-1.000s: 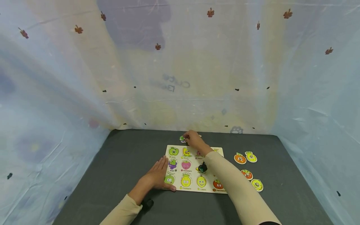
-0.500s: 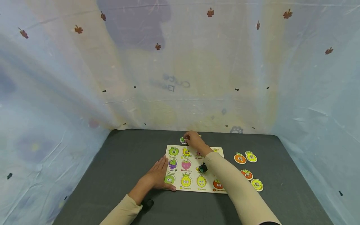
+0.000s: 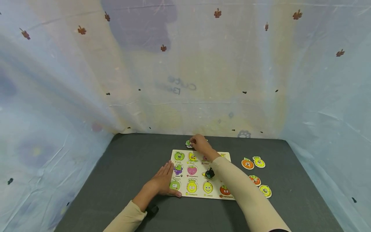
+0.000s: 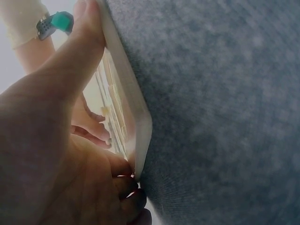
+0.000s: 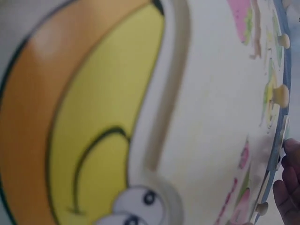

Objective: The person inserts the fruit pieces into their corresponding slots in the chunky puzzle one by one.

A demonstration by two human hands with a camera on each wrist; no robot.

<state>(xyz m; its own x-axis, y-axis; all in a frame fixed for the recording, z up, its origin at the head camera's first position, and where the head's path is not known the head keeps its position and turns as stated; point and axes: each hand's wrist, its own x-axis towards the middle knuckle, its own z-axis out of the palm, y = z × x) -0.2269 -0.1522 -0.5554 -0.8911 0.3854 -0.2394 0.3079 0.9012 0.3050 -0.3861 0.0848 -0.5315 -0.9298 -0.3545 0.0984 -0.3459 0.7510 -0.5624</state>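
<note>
The person's right hand (image 3: 200, 144) has its fingers curled in, their tips pinching a small flat grape-shaped piece, green and purple with a white rim (image 3: 189, 144); the fingers hide its right part, and their exact contact is hard to make out. In the right wrist view that hand is cut off by the frame's edge, and a thin disc at its fingertips shows only edge-on. Just right of this grip, a sliver of another piece (image 3: 207, 140) peeks out behind the knuckles, too covered to identify.

Nearer the person than the grip lies a cream rectangular board printed with fruit (image 3: 200, 187). The left hand (image 3: 163, 180) lies flat along its left edge, fingers straight, grasping nothing, covering part of a green fruit. A cream sleeve (image 3: 246, 193) hides much of the board's right column, and a black-and-green wrist device (image 3: 209, 173) masks most of a banana picture.

Right of the grip and nearer the person sit a round orange piece (image 3: 247, 163), a yellow pineapple piece (image 3: 259, 162), a red-orange piece (image 3: 255, 180) and a yellow-green oval piece (image 3: 265, 191).
</note>
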